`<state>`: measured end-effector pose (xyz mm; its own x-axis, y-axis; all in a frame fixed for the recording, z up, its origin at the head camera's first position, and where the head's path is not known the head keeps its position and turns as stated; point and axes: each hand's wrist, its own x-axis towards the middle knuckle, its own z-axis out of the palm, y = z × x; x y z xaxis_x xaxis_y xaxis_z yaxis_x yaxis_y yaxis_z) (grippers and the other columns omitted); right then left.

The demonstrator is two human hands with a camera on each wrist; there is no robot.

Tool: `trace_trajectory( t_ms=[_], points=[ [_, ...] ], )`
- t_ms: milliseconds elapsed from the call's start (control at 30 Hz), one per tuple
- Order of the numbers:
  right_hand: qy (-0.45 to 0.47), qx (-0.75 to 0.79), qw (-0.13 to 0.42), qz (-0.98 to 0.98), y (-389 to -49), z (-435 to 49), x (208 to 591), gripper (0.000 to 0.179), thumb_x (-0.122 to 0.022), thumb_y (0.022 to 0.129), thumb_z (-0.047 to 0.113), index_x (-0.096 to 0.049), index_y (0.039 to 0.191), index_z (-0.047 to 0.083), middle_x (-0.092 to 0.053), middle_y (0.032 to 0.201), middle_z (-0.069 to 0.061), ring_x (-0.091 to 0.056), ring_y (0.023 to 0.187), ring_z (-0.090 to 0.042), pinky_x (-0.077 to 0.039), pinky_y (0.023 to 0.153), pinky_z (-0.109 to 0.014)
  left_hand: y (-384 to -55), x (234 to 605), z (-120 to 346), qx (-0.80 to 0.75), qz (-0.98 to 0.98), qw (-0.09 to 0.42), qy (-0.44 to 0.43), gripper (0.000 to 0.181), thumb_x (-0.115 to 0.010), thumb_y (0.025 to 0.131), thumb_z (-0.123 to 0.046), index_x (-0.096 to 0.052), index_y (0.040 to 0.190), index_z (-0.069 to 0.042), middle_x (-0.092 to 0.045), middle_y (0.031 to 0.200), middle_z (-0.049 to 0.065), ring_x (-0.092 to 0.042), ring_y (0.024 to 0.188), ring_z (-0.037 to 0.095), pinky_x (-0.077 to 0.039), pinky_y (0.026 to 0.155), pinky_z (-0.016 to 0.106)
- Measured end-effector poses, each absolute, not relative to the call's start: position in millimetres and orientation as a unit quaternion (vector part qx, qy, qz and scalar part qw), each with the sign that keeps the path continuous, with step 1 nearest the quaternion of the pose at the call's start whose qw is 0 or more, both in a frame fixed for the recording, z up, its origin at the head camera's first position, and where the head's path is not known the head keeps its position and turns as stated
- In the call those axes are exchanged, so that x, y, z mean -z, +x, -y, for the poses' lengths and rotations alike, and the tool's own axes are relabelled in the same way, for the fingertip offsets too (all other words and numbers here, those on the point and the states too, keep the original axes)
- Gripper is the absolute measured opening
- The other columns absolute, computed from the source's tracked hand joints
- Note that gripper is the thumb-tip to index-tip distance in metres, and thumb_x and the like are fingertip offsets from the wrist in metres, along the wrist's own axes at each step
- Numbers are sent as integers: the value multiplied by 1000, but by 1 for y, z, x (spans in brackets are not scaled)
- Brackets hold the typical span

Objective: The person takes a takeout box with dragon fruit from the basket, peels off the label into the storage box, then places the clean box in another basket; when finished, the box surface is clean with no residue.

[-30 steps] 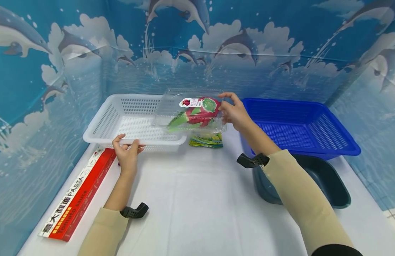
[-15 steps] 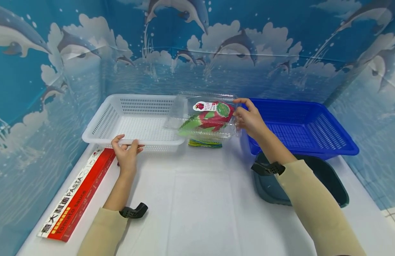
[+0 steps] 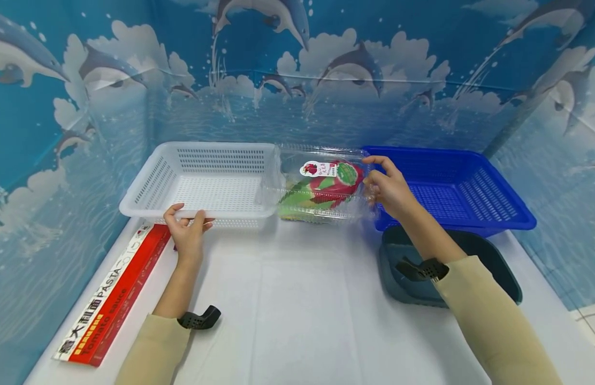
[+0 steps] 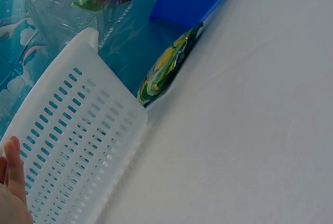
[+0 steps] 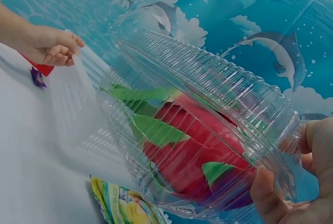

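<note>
My right hand (image 3: 390, 186) pinches the right end of a clear plastic clamshell box (image 5: 250, 96). Inside lies a red dragon fruit (image 5: 195, 148) with green scales, and a white label (image 3: 318, 169) sits on the lid. The box hangs between the two baskets, its left end by the white basket's right rim. At the front rim of the white basket (image 3: 148, 182), my left hand (image 3: 188, 232) grips with the thumb on one side and fingers on the other. A yellow-green packet (image 4: 165, 67) stands low between the baskets, mostly hidden by the box in the head view.
A blue basket (image 3: 511, 216) stands at the back right, with a dark green basin (image 3: 391, 267) before it. A red and white pasta box (image 3: 112, 297) lies at the left. A small purple wrapper (image 5: 37, 77) shows near the white basket. A dolphin-print curtain (image 3: 259, 117) rises behind.
My right hand has carried the clamshell box with the dragon fruit rightward and slightly down, away from above the white basket. The left hand has kept its grip on the rim.
</note>
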<state>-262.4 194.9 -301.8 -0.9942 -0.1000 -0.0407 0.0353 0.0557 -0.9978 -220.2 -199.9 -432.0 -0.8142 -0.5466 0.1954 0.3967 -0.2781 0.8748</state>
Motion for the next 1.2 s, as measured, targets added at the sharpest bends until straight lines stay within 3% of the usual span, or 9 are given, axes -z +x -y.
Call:
trace_trajectory(
  t_ms=[300, 567, 700, 1200],
  points=[
    [-51, 691, 69, -718, -244, -204, 306, 37, -45, 92, 0, -46, 123, 19, -46, 67, -4, -44, 50, -13, -43, 43, -24, -218, 430, 200, 794, 531, 288, 70, 44, -58, 94, 0, -30, 128, -10, -55, 92, 14, -66, 63, 13, -56, 63, 20],
    [-56, 696, 87, -711, -227, -212, 308, 35, -45, 93, -1, -46, 122, 19, -46, 64, -2, -45, 47, -12, -44, 42, -24, -220, 430, 200, 795, 532, 283, 73, 46, -58, 94, -1, -30, 128, -14, -56, 93, 13, -66, 63, 12, -56, 64, 21],
    [-64, 705, 92, -700, -218, -213, 311, 35, -44, 93, -2, -45, 123, 18, -46, 60, -2, -45, 45, -13, -43, 41, -23, -220, 432, 201, 795, 532, 283, 71, 49, -57, 94, 1, -27, 132, -9, -56, 93, 14, -66, 64, 13, -56, 65, 21],
    [-91, 719, 105, -681, -182, -215, 326, 35, -44, 93, -3, -47, 121, 18, -47, 67, -2, -48, 49, -11, -44, 42, -21, -220, 433, 201, 797, 526, 287, 68, 47, -58, 94, 1, -30, 130, -8, -55, 91, 16, -67, 64, 14, -56, 66, 22]
  ],
)
